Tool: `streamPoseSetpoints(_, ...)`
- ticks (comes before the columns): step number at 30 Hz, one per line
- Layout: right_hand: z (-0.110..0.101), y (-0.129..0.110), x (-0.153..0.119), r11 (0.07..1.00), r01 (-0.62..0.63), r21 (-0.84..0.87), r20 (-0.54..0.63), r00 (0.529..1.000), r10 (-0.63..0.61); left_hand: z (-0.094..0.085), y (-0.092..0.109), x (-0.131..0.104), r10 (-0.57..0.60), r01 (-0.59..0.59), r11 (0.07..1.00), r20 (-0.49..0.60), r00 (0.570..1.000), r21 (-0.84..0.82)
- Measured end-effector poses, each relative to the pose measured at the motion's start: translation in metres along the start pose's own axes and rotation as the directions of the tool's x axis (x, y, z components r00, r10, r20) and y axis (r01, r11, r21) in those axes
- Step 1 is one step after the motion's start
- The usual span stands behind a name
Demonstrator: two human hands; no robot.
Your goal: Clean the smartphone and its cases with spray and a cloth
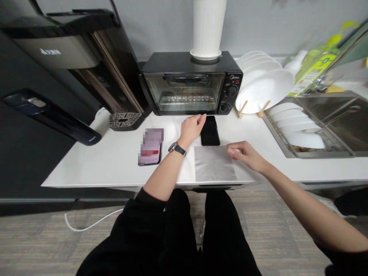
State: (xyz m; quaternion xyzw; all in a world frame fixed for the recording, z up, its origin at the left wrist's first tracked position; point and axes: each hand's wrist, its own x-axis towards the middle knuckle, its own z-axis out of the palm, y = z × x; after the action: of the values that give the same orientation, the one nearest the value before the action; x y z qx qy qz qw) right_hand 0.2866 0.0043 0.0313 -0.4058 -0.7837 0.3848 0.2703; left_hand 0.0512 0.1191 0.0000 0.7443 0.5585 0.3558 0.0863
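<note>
While left hand (191,125) clenches by black phone (210,132), right hand (245,154) (grip unclear) at grey sheet (214,164)

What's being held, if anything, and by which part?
Any hold is uncertain: the right hand is at the far right corner of the grey square cloth, the left hand by the far left corner of the black rectangular phone.

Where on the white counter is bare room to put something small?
Left of the pink-screened phone, and between the right hand and the sink. Crowded: in front of the toaster oven, around left hand, black phone, grey sheet.
</note>
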Motion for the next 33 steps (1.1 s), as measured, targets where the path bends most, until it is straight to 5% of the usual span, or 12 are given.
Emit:
streamPoseSetpoints(4,0.011,0.0,0.011,0.913,-0.035,-0.407,0.015,0.999,0.045,0.001,0.0,0.0,0.003,-0.003,1.0,0.008,1.0,0.012)
streamPoseSetpoints(9,0.018,0.003,0.017,0.861,-0.025,-0.507,-0.004,1.0,0.027,0.003,-0.001,0.0,0.01,-0.01,1.0,-0.004,1.0,-0.006)
streamPoseSetpoints(21,0.008,0.003,0.015,0.885,-0.012,-0.465,-0.012,1.0,0.008,0.002,0.001,0.0,0.006,-0.006,1.0,0.003,1.0,0.011)
streamPoseSetpoints(33,-0.003,-0.003,0.017,0.975,0.044,-0.216,-0.006,0.999,-0.047,0.004,0.0,0.001,0.025,-0.025,1.0,-0.015,1.0,0.017)
